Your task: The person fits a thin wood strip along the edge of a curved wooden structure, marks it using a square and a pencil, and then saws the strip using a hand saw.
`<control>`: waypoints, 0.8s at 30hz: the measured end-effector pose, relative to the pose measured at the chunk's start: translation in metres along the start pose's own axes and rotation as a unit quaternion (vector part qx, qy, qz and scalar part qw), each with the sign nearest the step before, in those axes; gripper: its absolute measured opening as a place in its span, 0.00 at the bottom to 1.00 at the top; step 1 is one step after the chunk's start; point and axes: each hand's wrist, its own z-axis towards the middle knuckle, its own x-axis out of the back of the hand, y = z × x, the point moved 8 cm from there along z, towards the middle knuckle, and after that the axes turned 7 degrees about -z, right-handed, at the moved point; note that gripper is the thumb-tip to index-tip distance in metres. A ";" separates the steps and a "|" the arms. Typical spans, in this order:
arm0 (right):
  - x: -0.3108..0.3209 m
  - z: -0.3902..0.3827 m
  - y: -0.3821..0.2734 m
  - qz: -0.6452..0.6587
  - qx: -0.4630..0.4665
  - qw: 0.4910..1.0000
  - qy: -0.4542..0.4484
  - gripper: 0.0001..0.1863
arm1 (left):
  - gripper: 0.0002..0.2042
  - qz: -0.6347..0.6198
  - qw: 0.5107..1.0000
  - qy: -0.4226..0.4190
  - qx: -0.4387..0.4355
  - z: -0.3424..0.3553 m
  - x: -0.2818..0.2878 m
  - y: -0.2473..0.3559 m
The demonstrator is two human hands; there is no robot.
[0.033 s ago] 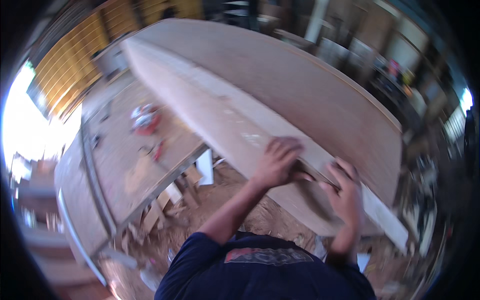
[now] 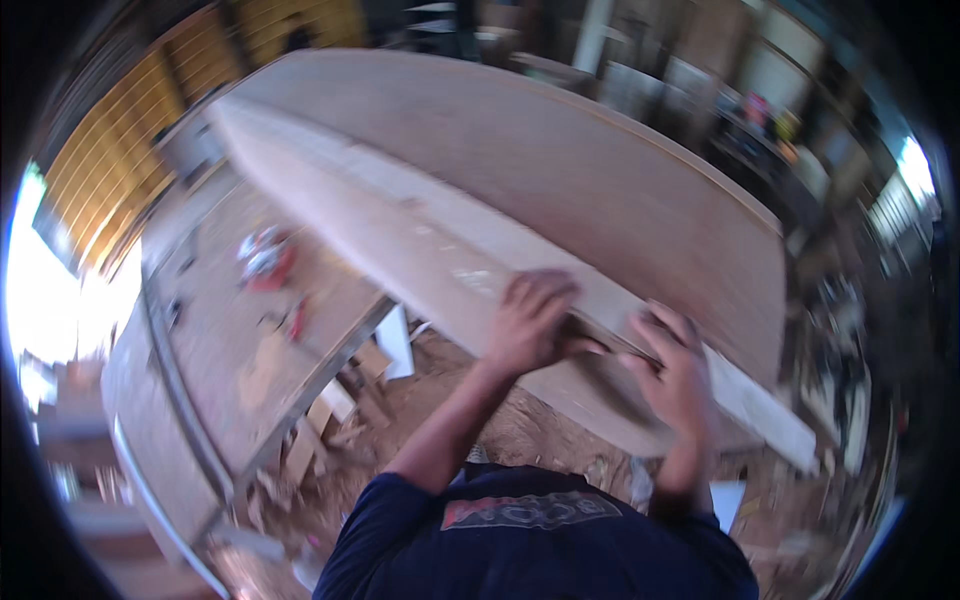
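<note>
**The Hands Stay at the Same Spot**

Only the view turns a little; both hands stay by the same bit of the pale wood strip [image 2: 500, 230], so the work looks just as far along. The left hand [image 2: 533, 318] bends over it and the right hand [image 2: 677, 368] curls beside it. I cannot tell if they grip anything. A big board [image 2: 560, 155] lies beyond them.

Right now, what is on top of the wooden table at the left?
On the wooden table, a red-and-white bundle, a slim red item and small dark bits show, too blurred to identify. The long wooden panel covers its far right edge, hiding anything there.
</note>
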 end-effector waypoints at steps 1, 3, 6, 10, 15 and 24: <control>-0.002 0.000 0.000 -0.002 -0.006 1.000 0.003 0.26 | 0.41 0.008 1.000 0.002 -0.001 0.002 0.003 0.000; -0.005 -0.002 -0.001 -0.001 -0.005 1.000 0.006 0.26 | 0.40 0.023 1.000 0.001 -0.015 0.001 0.006 0.000; 0.002 -0.004 0.006 -0.021 -0.008 0.999 0.028 0.25 | 0.41 0.029 0.998 0.001 -0.050 0.007 -0.001 0.012; 0.006 -0.014 0.010 0.006 -0.017 1.000 0.025 0.27 | 0.42 0.066 0.996 -0.002 -0.056 0.006 -0.007 0.017; 0.006 -0.015 0.010 0.004 -0.004 0.999 0.039 0.26 | 0.43 0.095 0.994 0.000 -0.047 0.005 -0.008 0.017; 0.003 -0.012 0.013 -0.002 0.048 0.998 0.045 0.28 | 0.42 0.108 0.994 -0.012 0.006 0.005 -0.011 0.017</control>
